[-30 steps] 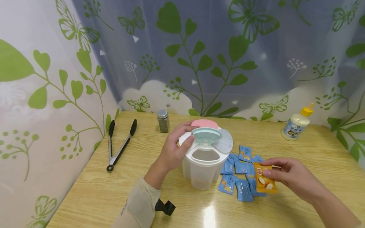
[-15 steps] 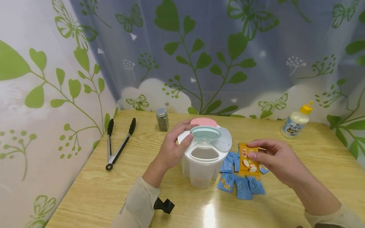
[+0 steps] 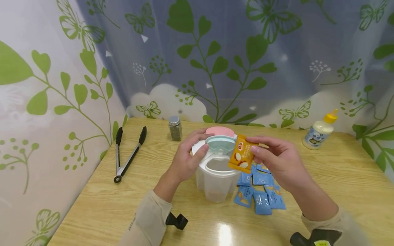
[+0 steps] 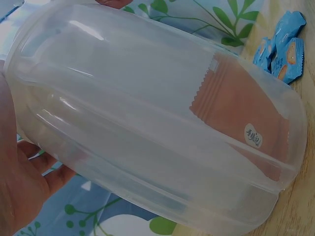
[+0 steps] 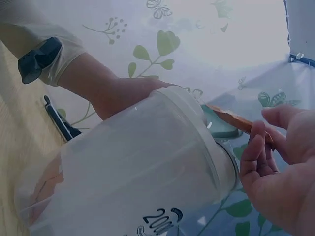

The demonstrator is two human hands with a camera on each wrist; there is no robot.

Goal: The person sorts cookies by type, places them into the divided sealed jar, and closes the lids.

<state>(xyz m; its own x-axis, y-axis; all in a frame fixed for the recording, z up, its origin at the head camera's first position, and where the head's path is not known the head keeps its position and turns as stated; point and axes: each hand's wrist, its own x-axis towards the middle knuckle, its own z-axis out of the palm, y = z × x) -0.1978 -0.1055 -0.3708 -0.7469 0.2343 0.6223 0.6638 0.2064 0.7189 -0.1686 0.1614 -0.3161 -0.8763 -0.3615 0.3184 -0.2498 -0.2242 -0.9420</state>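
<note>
A translucent storage container [image 3: 217, 188] stands on the table, its white lid fitted with pink, grey and green flaps. The green flap [image 3: 221, 146] is raised, leaving a hole at the lid's front. My left hand [image 3: 186, 160] grips the lid's left side, thumb on top by that flap. Between thumb and fingers, my right hand [image 3: 283, 162] pinches an orange snack packet [image 3: 242, 155], which overlaps the right edge of the hole in the head view. Through the wall, the left wrist view shows a reddish-brown packet [image 4: 241, 103] at the container's bottom.
Several blue snack packets [image 3: 262, 203] lie right of the container. Tongs [image 3: 132, 162] lie spread at the left, and a spice jar [image 3: 175, 130] stands behind. A squeeze bottle [image 3: 318, 135] with yellow cap is at the back right. Patterned cloth surrounds the table.
My right hand has carried the orange packet up and left from over the blue packets to the container's lid. The left hand has kept its hold on the lid.
</note>
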